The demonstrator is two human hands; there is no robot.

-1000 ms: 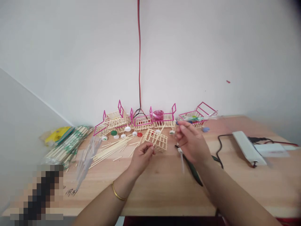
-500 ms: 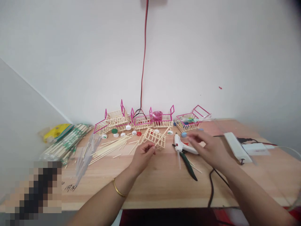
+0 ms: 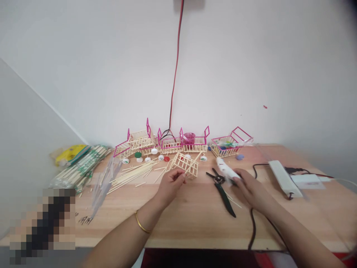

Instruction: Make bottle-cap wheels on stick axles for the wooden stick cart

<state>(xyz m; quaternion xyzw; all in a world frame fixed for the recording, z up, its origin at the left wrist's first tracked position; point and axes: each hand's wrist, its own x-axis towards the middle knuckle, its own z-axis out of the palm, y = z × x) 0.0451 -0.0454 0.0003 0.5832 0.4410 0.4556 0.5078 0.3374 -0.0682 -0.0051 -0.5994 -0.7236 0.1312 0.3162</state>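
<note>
My left hand (image 3: 173, 183) is closed in a pinch at the near edge of a small lattice frame of thin wooden sticks (image 3: 187, 163). One stick slants up from its fingertips across the frame; whether the fingers press on that stick or the frame itself is hard to see. My right hand (image 3: 251, 188) is wrapped round a white hot glue gun (image 3: 226, 170), lifted and slightly blurred, its nozzle pointing to the back left. Below the gun lie dark-handled pliers (image 3: 224, 199) with their jaws apart.
Stick baskets with pink rims (image 3: 195, 145) line the wall, bottle caps (image 3: 138, 155) before them. Loose sticks (image 3: 134, 175), clear glue sticks (image 3: 102, 190) and bagged sticks (image 3: 86, 163) lie left. A white power strip (image 3: 284, 178) and black cable (image 3: 253, 227) are right.
My right hand has come down and taken hold of the glue gun, lifting it off the pliers. My left hand keeps its pinch on the frame. The view has shifted slightly.
</note>
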